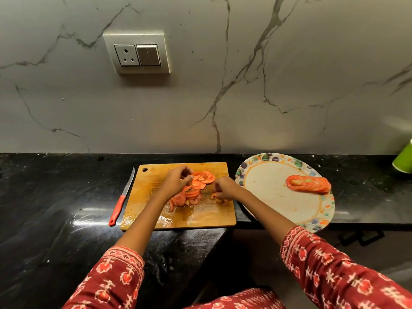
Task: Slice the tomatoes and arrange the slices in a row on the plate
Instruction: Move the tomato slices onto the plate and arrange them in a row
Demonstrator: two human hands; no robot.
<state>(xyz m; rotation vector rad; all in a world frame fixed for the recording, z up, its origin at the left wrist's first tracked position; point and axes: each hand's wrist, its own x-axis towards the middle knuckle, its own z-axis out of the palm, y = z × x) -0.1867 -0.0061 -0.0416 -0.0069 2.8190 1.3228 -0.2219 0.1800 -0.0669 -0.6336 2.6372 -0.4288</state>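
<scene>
1. Marble wall [289,63] with a socket [136,52] rises behind our black counter [44,186].
2. On the board [211,215] lies a loose pile of slices [196,186].
3. Our left hand [178,181] curls its fingers on the pile's 10 o'clock edge, pinching a slice.
4. Our right hand [225,188] is curled at the pile's 4 o'clock side; whether it grips anything we cannot tell.
5. At the board's 3 o'clock, the plate [278,208] carries a row [308,184] of overlapping slices.
6. At the board's 9 o'clock lies the knife [121,201], untouched.
7. A green cup [404,159] stands at the plate's 2 o'clock.
</scene>
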